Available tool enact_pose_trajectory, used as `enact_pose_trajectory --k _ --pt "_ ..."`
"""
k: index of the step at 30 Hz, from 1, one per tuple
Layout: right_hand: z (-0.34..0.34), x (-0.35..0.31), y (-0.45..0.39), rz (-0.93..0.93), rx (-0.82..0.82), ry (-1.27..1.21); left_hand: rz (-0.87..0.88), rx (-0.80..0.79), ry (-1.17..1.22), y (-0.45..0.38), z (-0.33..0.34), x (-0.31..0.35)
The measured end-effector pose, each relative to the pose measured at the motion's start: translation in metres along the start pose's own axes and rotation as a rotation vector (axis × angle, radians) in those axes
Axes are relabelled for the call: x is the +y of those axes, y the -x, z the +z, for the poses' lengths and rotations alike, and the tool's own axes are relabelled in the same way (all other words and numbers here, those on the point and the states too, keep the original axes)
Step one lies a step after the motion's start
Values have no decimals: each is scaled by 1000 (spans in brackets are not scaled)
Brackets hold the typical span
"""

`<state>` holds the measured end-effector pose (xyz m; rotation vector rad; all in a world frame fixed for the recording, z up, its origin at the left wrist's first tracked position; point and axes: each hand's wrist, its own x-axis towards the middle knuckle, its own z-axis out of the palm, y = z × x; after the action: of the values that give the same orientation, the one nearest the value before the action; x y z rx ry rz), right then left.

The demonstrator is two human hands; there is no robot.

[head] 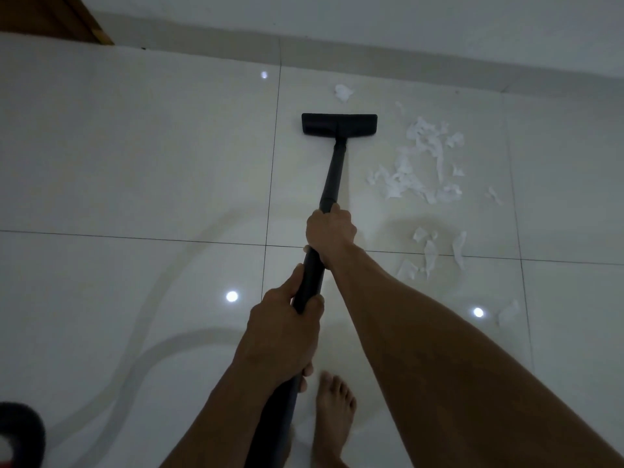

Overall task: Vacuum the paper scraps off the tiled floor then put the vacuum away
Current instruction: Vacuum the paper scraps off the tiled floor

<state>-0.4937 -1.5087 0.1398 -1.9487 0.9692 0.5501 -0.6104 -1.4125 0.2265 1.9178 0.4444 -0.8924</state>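
Observation:
A black vacuum wand [332, 179] runs from my hands out to a flat black floor head [339, 123] resting on the white tiled floor [152, 157]. My right hand [330, 231] grips the wand higher up its length. My left hand [287, 327] grips it lower, closer to me. White torn paper scraps [418, 160] lie scattered to the right of the head. More scraps [430, 251] lie nearer, right of my right hand, and one piece [343, 92] lies just beyond the head.
A wall base [405, 45] runs across the far side. A wooden door corner [67, 18] shows at top left. A dark and red object [20, 434], partly cut off, sits at the bottom left edge. My bare foot [332, 410] stands below the hands.

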Motion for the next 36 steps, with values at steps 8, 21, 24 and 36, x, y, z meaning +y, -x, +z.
enact_pose_trajectory --k 8,21,24,36 --pt "-1 -27 -28 -57 -8 68 -34 -36 19 -38 -16 32" --pt "18 -73 -67 0 50 -27 49 38 -196 -92 -45 59" --pt "26 -84 -75 -13 52 -13 70 70 -248 -101 -46 65" --pt "37 -101 -105 -86 68 41 136 128 -248 -123 -52 75"
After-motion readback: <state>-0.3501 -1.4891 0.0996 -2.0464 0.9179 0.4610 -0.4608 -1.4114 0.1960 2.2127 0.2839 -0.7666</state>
